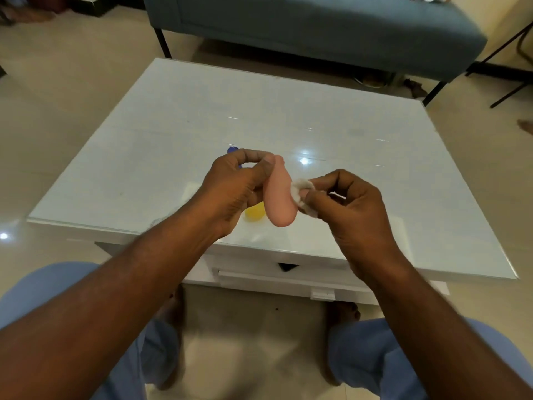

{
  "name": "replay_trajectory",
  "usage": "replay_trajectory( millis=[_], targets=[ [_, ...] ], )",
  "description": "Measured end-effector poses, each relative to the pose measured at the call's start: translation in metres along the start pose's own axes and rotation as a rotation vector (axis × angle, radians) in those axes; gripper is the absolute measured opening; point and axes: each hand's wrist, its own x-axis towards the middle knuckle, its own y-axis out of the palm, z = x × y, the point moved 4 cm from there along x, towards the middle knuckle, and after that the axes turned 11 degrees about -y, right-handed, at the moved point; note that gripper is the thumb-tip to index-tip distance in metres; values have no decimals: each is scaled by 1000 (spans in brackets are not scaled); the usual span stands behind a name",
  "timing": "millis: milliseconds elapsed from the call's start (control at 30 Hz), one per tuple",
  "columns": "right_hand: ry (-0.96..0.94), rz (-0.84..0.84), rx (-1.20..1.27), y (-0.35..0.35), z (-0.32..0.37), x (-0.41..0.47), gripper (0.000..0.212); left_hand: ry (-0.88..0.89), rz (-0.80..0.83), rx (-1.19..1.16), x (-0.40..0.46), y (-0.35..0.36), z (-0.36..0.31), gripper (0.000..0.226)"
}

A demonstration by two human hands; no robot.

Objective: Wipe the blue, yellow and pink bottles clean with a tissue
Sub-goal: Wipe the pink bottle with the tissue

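My left hand (pixel 235 186) grips a small pink bottle (pixel 279 199) near its top and holds it in the air above the table, base toward me. Pinched in my right hand (pixel 350 206) is a crumpled white tissue (pixel 303 194), which presses against the bottle's right side. Under my left hand a yellow bottle (pixel 255 213) lies on the table, mostly hidden. A bit of the blue bottle (pixel 232 150) peeks out behind my left fingers.
The low white table (pixel 173 125) has a glossy glass top and a drawer at its front. A teal bench (pixel 302 27) stands beyond it on the tiled floor. My knees in blue trousers sit close to the table's near edge.
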Motion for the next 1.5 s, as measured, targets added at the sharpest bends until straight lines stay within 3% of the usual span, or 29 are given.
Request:
replay_trajectory(
  millis=[100,367,833,933,1000,1200,1333,1500],
  targets=[
    [8,-53,10,0,-6,11,4,20,33,94,3,10,6,22],
    [39,-29,58,0,-22,39,6,12,48,153,21,14,7,17],
    [-22,148,-97,18,-19,27,7,13,-160,-79,25,-21,-6,9],
    [-75,137,-141,18,-16,17,7,-7,-120,-111,22,-21,-8,20],
    [-85,105,-148,17,-14,16,7,-23,-59,-99,19,-18,-9,17],
    [-180,-45,-240,11,-6,41,9,-11,56,96,17,2,-8,22],
    [-202,0,-335,9,-11,41,17,-21,35,126,17,3,-2,16],
    [-154,81,-279,14,-16,34,12,1,-22,90,14,-6,-3,15]
  ],
)
